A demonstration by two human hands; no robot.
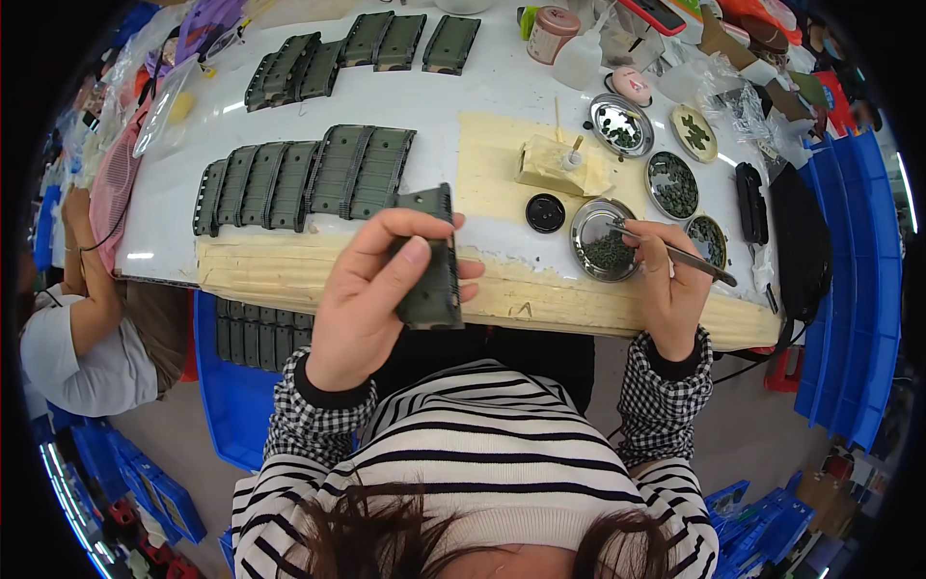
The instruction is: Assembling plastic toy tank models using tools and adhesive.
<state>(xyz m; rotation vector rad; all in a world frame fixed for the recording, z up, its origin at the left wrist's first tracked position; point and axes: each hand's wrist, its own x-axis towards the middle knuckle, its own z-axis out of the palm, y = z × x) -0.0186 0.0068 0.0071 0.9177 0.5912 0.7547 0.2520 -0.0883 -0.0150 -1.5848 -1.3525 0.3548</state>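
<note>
My left hand (365,289) grips a dark green rectangular panel (431,275) with notched edges, tilted up in front of the table edge. In my right hand (673,280) is a pair of metal tweezers (687,259), its tips over a round metal dish (579,238). Small dark green bits (608,253) lie heaped in that dish. Whether the tweezers pinch one of them is too small to tell. Just left of the dish sits a round black lid (545,213). Behind it stands a tape-wrapped block (559,166) holding a small bottle (572,157).
More dishes of green pieces (672,185) stand at the right. Rows of similar green panels (362,172) lie at left and far left. A blue crate (227,405) with more panels is below the table. Another person (92,338) sits at the left. Blue bins (854,280) stand at the right.
</note>
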